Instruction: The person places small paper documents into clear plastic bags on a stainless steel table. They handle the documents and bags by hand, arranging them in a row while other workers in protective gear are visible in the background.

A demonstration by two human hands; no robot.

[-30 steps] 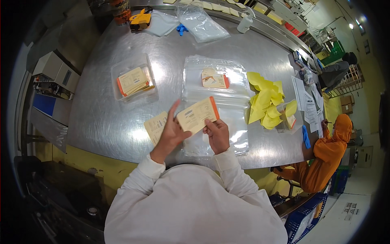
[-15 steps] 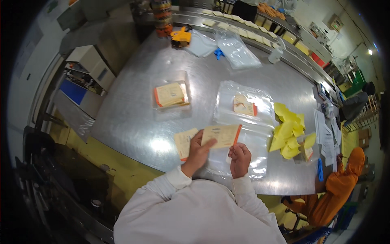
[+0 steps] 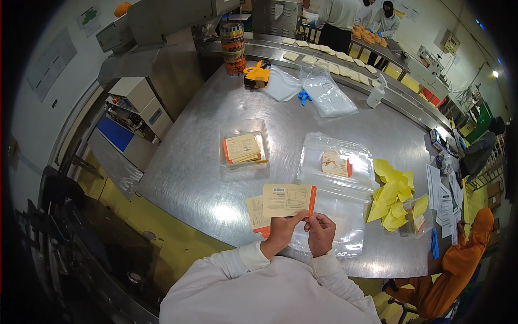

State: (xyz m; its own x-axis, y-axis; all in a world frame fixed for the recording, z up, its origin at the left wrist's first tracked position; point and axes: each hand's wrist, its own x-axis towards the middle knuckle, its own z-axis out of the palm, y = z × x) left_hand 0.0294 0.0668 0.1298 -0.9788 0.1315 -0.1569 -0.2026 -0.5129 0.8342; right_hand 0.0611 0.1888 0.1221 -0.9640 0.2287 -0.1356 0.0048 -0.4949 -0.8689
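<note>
Here, close to the near edge of the surface [image 3: 189,186], a cream card [image 3: 288,200] with an orange strip at its right end is held up between two bare hands, its printed face turned to the wearer. The left hand [image 3: 279,234] is clamped on the card's lower edge, its thumb laid along it toward the orange end. The right hand [image 3: 321,236] has its fingertips pinched together at the lower right corner, just beside that thumb.

Partly behind the held card, more cream cards [image 3: 256,213] lie on the surface by its near edge. Farther in, toward the left edge, a clear plastic tub [image 3: 245,172] holds a stack of similar cards [image 3: 241,147]. Clear plastic bags [image 3: 350,244] spread from beneath the right hand toward the middle, with a picture card [image 3: 335,163] showing on their far part. Yellow sheets [image 3: 389,189] are heaped beside them, nearer the right edge, where a blue glove [image 3: 435,243] and white papers [image 3: 447,208] lie. Near the far edge are a yellow hand-held tool [image 3: 256,77], a column of rolls [image 3: 233,51] and a white bottle [image 3: 376,96].
</note>
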